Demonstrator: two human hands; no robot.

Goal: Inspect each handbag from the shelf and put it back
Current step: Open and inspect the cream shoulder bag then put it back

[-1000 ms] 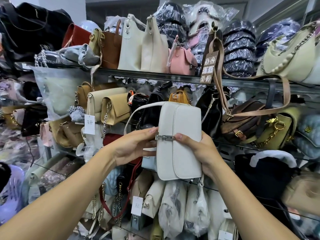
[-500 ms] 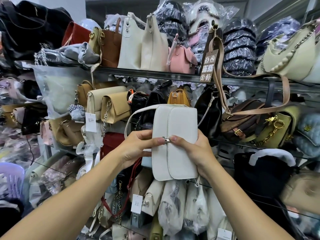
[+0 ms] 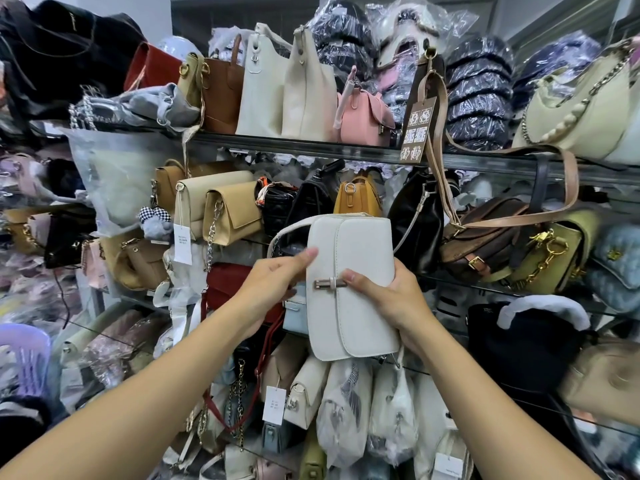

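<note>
Head view: I hold the white handbag up on end in front of the crowded shelves, level with the middle row of bags. My right hand wraps round its right edge, thumb laid across the front flap with its tip at the metal clasp. My left hand pinches the left edge, thumb stretched onto the front, the other fingers tucked behind where I cannot see them. The white strap loops out from the upper left corner. Behind it sit a mustard bag and a black bag; a pink bag stands on the glass shelf above.
</note>
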